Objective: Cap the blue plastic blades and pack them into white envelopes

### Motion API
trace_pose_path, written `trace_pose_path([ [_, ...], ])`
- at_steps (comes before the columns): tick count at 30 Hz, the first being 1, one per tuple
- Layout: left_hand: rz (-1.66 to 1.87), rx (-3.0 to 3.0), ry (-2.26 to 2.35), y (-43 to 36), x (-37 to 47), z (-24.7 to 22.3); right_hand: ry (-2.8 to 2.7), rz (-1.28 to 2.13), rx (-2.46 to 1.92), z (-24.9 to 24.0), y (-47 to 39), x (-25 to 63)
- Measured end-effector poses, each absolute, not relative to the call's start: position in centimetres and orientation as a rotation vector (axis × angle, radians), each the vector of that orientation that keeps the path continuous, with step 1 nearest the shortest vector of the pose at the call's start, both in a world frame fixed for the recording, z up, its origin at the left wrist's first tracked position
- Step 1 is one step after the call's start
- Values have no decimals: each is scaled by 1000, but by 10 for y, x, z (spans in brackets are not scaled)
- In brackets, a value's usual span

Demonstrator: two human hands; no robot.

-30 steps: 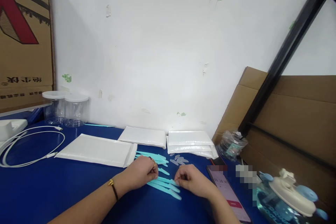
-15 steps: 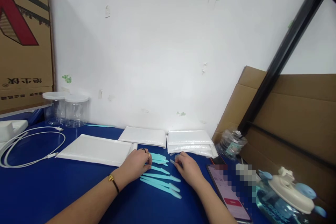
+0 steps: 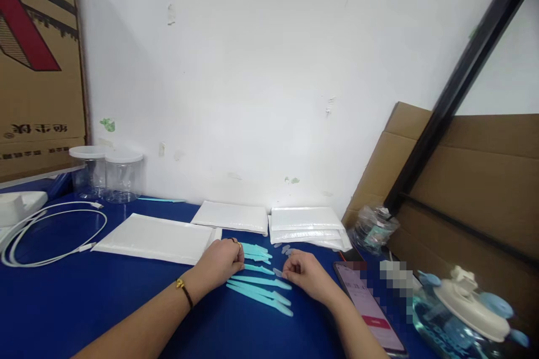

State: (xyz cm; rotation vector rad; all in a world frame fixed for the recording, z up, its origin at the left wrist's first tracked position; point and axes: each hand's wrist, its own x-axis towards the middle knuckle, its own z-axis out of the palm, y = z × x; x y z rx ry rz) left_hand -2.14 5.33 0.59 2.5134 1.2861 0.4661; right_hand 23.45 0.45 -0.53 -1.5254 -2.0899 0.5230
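Note:
My left hand (image 3: 222, 259) is closed around the handle end of a turquoise eyebrow razor (image 3: 259, 268) on the blue table. Opposite it, my right hand (image 3: 306, 272) pinches a small clear blade cap (image 3: 278, 272) at its fingertips. This cap is at the razor's blade end; whether it covers the blade I cannot tell. A few more razors (image 3: 259, 294) lie fanned out below, and a bunch of razors (image 3: 255, 249) lies above. Loose clear caps (image 3: 286, 248) sit just beyond my right fingers.
White padded envelopes (image 3: 231, 216) and another stack of envelopes (image 3: 307, 219) lie along the wall, with one envelope (image 3: 151, 238) at left. A phone (image 3: 370, 308) and a water bottle (image 3: 467, 308) stand at right. Clear jars (image 3: 124, 179) and a white cable (image 3: 105, 224) are at left.
My right hand has drawn back from the loose caps, down toward the held razor's tip, with a clear cap in its fingers. My left hand has stayed nearly still.

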Motion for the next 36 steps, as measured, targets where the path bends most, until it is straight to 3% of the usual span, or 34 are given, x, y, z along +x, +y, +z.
trace_pose_path([
  [12, 476, 2468, 1166, 52, -12, -2, -2080, 591, -1472, 1, 0, 232],
  [18, 573, 2628, 1293, 68, -30, 3, -1903, 234, -1620, 2, 12, 274],
  [27, 489, 2867, 1255, 67, -29, 6, -2051, 186, -1698, -11, 15, 262],
  [36, 465, 2875, 1054, 55, -20, 12, -2121, 441, -1483, -9, 7, 246],
])
